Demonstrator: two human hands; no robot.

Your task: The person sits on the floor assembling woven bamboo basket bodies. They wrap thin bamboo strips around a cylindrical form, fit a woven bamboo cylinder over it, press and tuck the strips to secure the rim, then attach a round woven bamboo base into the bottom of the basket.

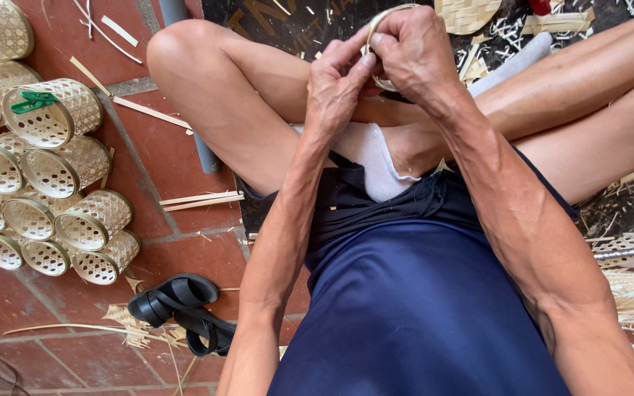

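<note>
Both hands are closed on one bamboo strip ring (384,22), a thin pale hoop held above the person's crossed legs. The right hand (414,55) wraps most of the ring, fingers curled tight over its upper arc, so only a short curve shows above the knuckles and a sliver below them. The left hand (339,84) meets it from the left, thumb and forefinger pinched narrowly on the ring's left edge, touching the right hand's fingers. How much of the hoop lies inside the right palm cannot be told.

Directly below the ring, a white cloth (372,158) lies in the lap over dark blue shorts (412,293). Above and to the right of the ring, a flat woven bamboo piece (467,13) sits on a dark mat (295,26), with loose bamboo offcuts (625,271) scattered on the right side.

Well to the left of the ring, on the red tiled floor (177,147), a cluster of small round woven baskets (60,191) lies on its side, mouths facing the camera; one basket (51,111) carries a green clip. Loose bamboo strips (201,199) lie between the baskets and the person's knee. Below left of the ring, a black sandal (181,308) rests on the tiles.
</note>
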